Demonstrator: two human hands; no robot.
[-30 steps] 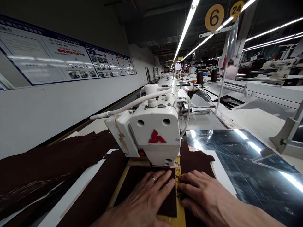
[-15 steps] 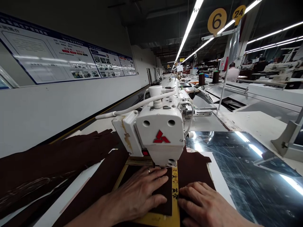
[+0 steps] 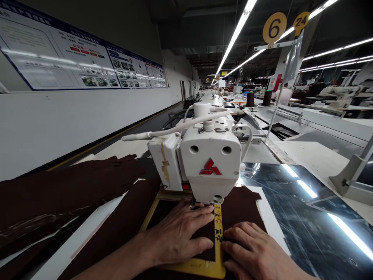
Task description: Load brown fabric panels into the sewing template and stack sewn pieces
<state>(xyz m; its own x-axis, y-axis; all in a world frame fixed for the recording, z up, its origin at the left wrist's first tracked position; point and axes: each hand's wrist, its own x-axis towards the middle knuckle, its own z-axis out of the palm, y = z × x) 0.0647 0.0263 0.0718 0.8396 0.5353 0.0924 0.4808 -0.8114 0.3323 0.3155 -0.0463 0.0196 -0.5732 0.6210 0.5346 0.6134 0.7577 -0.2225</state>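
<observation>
A white sewing machine head [image 3: 208, 167] with a red three-diamond mark stands in front of me. Under it lies a yellow template frame [image 3: 218, 233] with dark brown fabric [image 3: 122, 229] laid in and around it. My left hand [image 3: 177, 233] lies flat on the fabric inside the frame, fingers stretched toward the needle area. My right hand [image 3: 250, 249] rests flat on the brown fabric just right of the frame's yellow bar, fingertips at the bar's edge.
More brown fabric pieces [image 3: 58, 194] are piled on the table at the left. A shiny dark plate [image 3: 305, 210] covers the table on the right. Two thread cones [image 3: 258, 98] stand behind, under round yellow signs. A white wall with posters runs along the left.
My view has shifted slightly left and down. Both hands have slid a little nearer to me along the frame and stayed flat on the fabric.
</observation>
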